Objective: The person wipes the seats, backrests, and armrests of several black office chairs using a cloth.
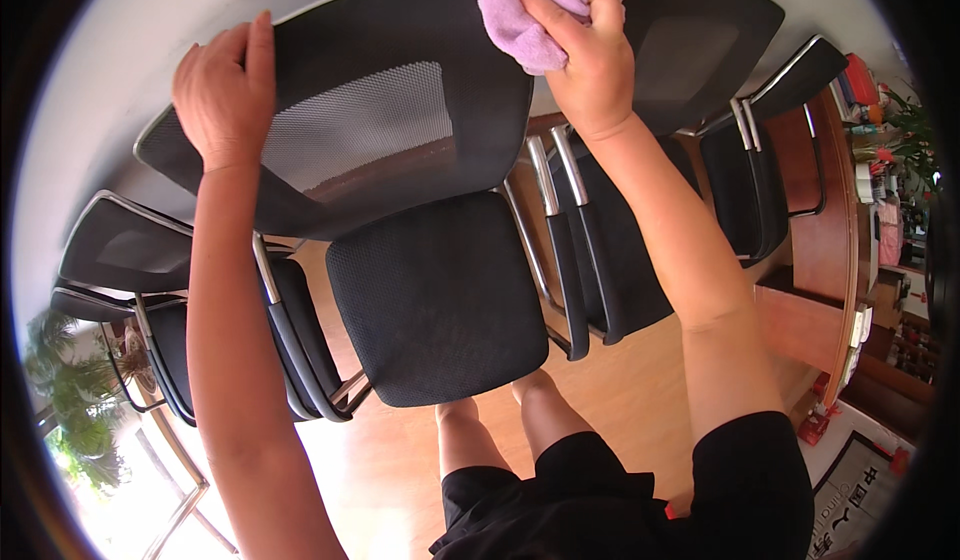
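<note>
I get a bright feed, daylight flooding in from the lower left and bleaching the patch around the palm leaves (85, 400) almost white. It glares on the wood-toned floor (385, 460) and glints off the chrome armrest tubes (543, 175). The black chair seat (437, 300) reads dark, weave visible. Straight edges bow toward my black, vignetted rim.

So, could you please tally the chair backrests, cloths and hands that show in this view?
Chair backrests: 5 (middle backrest, two at the left, two at the right)
Lilac cloth: 1
Hands: 2 (left hand, right hand)
Total: 8
</note>
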### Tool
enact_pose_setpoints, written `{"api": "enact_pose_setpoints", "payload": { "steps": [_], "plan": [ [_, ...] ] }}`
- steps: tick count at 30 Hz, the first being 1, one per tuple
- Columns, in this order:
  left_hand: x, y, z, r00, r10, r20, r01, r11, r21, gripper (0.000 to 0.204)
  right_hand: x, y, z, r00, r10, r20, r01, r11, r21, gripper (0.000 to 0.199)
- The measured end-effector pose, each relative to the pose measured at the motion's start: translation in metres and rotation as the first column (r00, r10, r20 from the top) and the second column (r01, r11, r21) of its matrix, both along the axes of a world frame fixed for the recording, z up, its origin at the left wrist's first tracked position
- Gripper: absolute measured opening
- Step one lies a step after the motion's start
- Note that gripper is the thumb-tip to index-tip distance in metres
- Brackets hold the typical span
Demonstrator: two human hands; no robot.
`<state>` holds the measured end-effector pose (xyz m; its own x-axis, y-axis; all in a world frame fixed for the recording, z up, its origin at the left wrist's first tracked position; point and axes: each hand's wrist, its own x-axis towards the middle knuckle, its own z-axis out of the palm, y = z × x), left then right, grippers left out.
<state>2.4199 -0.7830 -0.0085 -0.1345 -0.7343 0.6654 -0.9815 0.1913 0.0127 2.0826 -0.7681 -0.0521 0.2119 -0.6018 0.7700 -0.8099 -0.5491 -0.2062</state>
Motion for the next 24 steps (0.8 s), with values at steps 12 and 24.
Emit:
{"api": "enact_pose_setpoints", "payload": {
  "steps": [12,24],
  "plan": [
    [0.0,-0.015,-0.015,0.999,0.022,-0.039,-0.029,0.982,-0.185,0.042,0.039,0.114,-0.218,0.698,-0.149,0.701,-0.331,0.801,0.499,0.034],
    [-0.014,-0.001,-0.016,0.992,0.005,-0.123,-0.044,0.949,-0.312,0.045,0.037,0.01,-0.078,0.965,-0.017,0.263,0.056,0.988,-0.142,0.039]
  ]
}}
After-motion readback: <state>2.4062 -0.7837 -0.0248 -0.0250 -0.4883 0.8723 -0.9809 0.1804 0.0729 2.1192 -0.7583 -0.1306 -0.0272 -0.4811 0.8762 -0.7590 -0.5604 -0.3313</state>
